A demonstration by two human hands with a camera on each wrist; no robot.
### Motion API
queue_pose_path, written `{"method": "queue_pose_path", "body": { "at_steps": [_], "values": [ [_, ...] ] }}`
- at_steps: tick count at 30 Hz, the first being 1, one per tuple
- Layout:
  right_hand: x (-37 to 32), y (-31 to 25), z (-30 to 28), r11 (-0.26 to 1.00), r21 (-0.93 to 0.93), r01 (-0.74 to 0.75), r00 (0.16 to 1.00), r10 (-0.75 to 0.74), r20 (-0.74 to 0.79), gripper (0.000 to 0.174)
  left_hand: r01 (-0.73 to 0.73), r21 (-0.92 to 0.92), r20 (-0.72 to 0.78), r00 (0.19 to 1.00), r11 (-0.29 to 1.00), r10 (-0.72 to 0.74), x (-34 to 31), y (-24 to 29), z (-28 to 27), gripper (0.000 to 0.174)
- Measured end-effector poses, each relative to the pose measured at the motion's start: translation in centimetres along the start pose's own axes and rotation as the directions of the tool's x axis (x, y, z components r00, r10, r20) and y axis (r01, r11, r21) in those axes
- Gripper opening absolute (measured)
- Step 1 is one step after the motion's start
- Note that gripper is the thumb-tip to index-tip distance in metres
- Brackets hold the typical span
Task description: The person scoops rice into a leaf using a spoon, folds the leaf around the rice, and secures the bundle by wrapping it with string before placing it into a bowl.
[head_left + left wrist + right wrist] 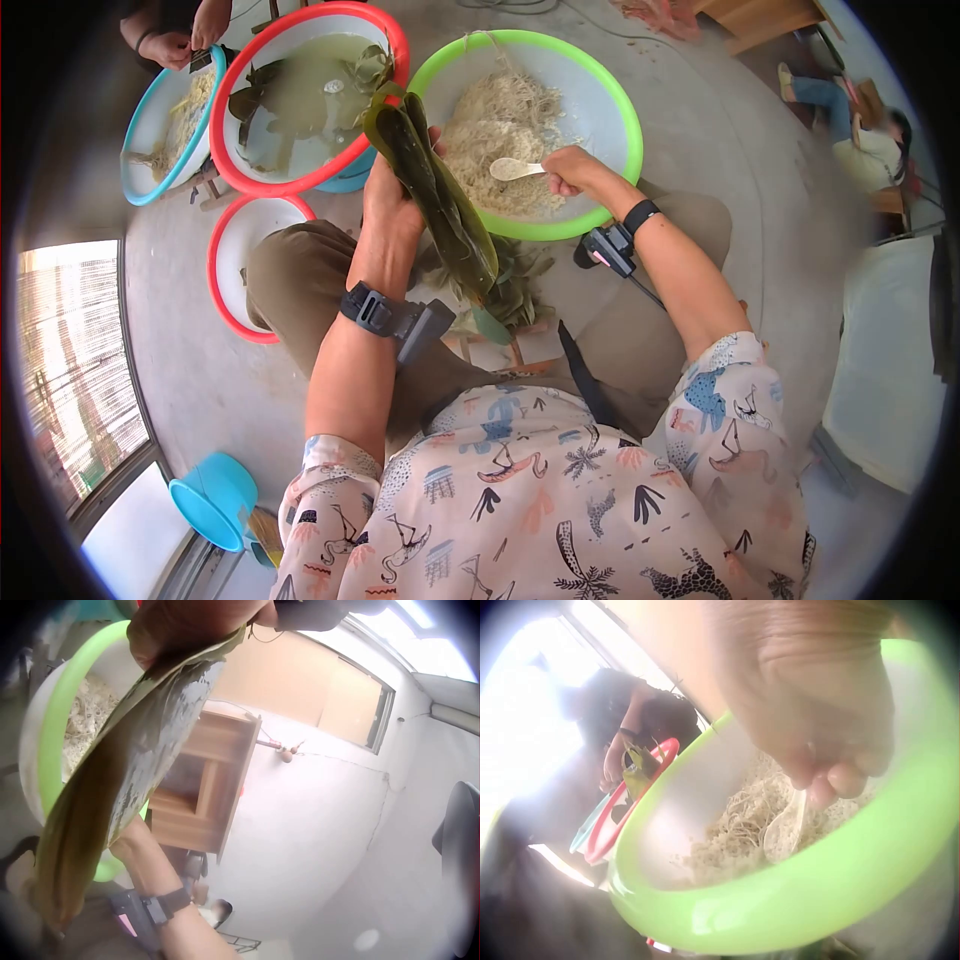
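My left hand grips long, broad green leaves, overlapped and folded lengthwise into a trough shape. In the left wrist view the leaf's inner face shines wet. A white spoon is held by its handle in my right hand, over the green-rimmed basin. Below it lies a heap of pale, rice-like grains with thin strands through it. In the right wrist view the spoon's bowl is right at the grains, and the curled fingers cover the handle's end.
Left of the green basin stands a red-rimmed basin of cloudy water with dark leaves. Beyond it another person's hands work over a blue-rimmed basin. A smaller red-rimmed basin and loose leaves lie near my knees.
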State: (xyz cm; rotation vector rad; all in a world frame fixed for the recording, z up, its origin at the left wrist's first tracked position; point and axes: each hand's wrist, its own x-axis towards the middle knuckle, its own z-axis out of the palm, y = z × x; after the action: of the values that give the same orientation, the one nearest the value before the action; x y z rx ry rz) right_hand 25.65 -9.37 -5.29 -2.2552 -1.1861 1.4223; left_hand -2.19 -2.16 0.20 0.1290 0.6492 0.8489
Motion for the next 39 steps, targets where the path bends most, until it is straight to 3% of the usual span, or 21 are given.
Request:
{"method": "queue_pose_path", "body": {
  "at_steps": [2, 3, 5, 9, 11, 12, 14, 15, 17, 18, 19, 21, 22, 24, 25, 26, 27, 28, 30, 36, 39],
  "values": [
    [0.6, 1.1, 0.7, 0.844, 0.523, -0.122, 0.979, 0.016, 0.203, 0.018, 0.002, -0.013, -0.012, 1.0, 1.0, -0.002, 0.0, -0.1, 0.0, 0.017],
    [0.9, 1.3, 1.1, 0.844, 0.523, -0.12, 0.979, 0.015, 0.201, 0.018, 0.002, -0.013, -0.01, 1.0, 1.0, -0.002, 0.2, -0.2, -0.1, 0.017],
    [1.6, 1.2, 2.0, 0.645, 0.681, -0.346, 0.927, 0.121, 0.356, 0.011, -0.013, 0.013, -0.051, 0.999, 1.0, 0.013, 0.5, -0.3, -0.3, 0.019],
    [3.2, 2.3, 3.5, 0.511, 0.774, -0.374, 0.926, 0.169, 0.336, 0.012, -0.029, 0.049, -0.072, 0.997, 0.998, 0.033, 0.7, -0.3, -0.9, 0.024],
    [4.4, 3.5, 2.5, 0.353, 0.847, -0.397, 0.913, 0.054, 0.405, 0.016, -0.033, 0.009, -0.028, 0.999, 0.999, 0.033, 0.6, -0.1, -0.7, 0.019],
    [4.5, 3.3, 1.5, 0.356, 0.846, -0.397, 0.912, 0.055, 0.405, 0.016, -0.035, 0.006, -0.028, 0.999, 0.999, 0.035, 0.5, -0.1, -0.7, 0.019],
    [3.6, 2.0, -0.8, 0.208, 0.937, -0.28, 0.954, 0.17, 0.248, 0.017, -0.035, -0.014, -0.001, 0.999, 0.999, 0.035, 0.4, -0.1, -0.5, 0.019],
    [2.7, 1.8, -1.6, 0.208, 0.938, -0.278, 0.954, 0.172, 0.245, 0.017, -0.032, -0.016, 0.001, 0.999, 0.999, 0.032, 0.3, -0.1, -0.4, 0.019],
    [0.9, 1.5, -2.6, 0.691, 0.723, -0.008, 0.984, 0.136, -0.119, 0.017, -0.049, 0.02, -0.036, 0.998, 0.999, 0.05, 0.4, -0.3, -0.1, 0.024],
    [0.4, 1.1, -2.7, 0.8, 0.598, 0.037, 0.974, 0.105, -0.201, 0.018, -0.049, 0.016, -0.036, 0.998, 0.999, 0.049, 0.4, -0.3, -0.1, 0.024],
    [-0.2, 0.8, -2.5, 0.802, 0.596, 0.036, 0.974, 0.106, -0.201, 0.018, -0.047, 0.009, -0.016, 0.999, 0.999, 0.047, 0.4, -0.3, -0.1, 0.024],
    [-1.9, 0.2, -1.9, 0.949, 0.225, 0.22, 0.931, -0.135, -0.339, 0.02, -0.042, 0.002, 0.004, 0.999, 0.999, 0.042, 0.3, -0.3, 0.0, 0.024],
    [-2.6, -0.2, -1.3, 0.949, 0.225, 0.218, 0.931, -0.134, -0.339, 0.02, -0.045, 0.008, -0.003, 0.999, 0.999, 0.045, 0.2, -0.3, 0.1, 0.024],
    [-3.7, -0.7, -0.4, 0.958, -0.082, 0.274, 0.914, -0.286, -0.289, 0.02, -0.044, 0.016, -0.01, 0.999, 0.999, 0.044, 0.2, -0.3, 0.1, 0.025],
    [-3.5, -0.1, -0.2, 0.959, -0.079, 0.272, 0.914, -0.283, -0.292, 0.02, -0.039, 0.003, -0.019, 0.999, 0.999, 0.039, 0.3, -0.3, 0.1, 0.025],
    [-3.0, 0.7, 0.2, 0.856, -0.407, 0.319, 0.825, -0.462, -0.327, 0.019, -0.034, -0.011, -0.028, 0.999, 0.999, 0.034, 0.4, -0.4, 0.1, 0.025],
    [-3.2, 0.6, 0.3, 0.658, -0.691, 0.299, 0.719, -0.631, -0.29, 0.019, -0.032, -0.01, -0.027, 0.999, 0.999, 0.032, 0.3, -0.5, 0.1, 0.025],
    [-3.3, 0.5, 0.0, 0.658, -0.692, 0.299, 0.719, -0.631, -0.29, 0.019, -0.033, -0.005, -0.022, 0.999, 0.999, 0.033, 0.3, -0.6, 0.0, 0.025],
    [-3.8, 0.2, -1.0, 0.672, -0.735, 0.088, 0.675, -0.583, -0.452, 0.014, -0.034, 0.0, -0.017, 0.999, 0.999, 0.034, 0.3, -0.7, -0.1, 0.025],
    [-4.5, -0.3, -0.3, 0.659, -0.72, 0.218, 0.629, -0.659, -0.413, 0.01, -0.038, 0.036, -0.022, 0.999, 0.999, 0.039, 0.7, -1.0, -0.4, 0.023],
    [-3.8, -0.5, 0.4, 0.631, -0.738, 0.238, 0.651, -0.668, -0.36, 0.008, -0.035, 0.046, -0.029, 0.999, 0.998, 0.037, 0.9, -1.2, -0.4, 0.022]
  ]
}}
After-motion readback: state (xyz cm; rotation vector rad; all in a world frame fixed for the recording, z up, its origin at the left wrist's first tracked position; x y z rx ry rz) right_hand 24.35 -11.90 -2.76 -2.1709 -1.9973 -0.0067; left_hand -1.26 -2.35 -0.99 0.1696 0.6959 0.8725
